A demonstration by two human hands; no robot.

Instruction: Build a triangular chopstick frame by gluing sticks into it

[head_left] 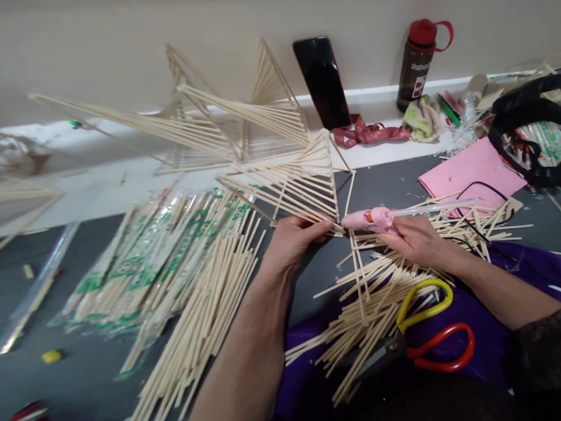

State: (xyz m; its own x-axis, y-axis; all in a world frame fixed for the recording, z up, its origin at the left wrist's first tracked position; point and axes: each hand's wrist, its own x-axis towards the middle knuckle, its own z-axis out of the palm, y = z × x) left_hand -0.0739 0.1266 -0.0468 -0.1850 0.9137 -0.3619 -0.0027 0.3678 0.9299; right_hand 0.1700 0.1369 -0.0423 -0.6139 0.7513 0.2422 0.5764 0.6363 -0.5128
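the glue gun (372, 219) is pink. the frame (280, 175) and loose sticks (210, 316) are pale straw. wrappers (144, 257) are clear with green print. scissors (394, 345) have one yellow loop and one red. the cloth (517, 269) is purple, the paper (471, 169) pink, the table (385, 187) dark grey. the phone (322, 82) is black, the bottle (418, 64) brown with a red cap, the lanyard (368, 133) red, the bag (521, 111) black.

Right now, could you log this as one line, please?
left hand: holds stick frame | right hand: grips pink glue gun, pointed at frame
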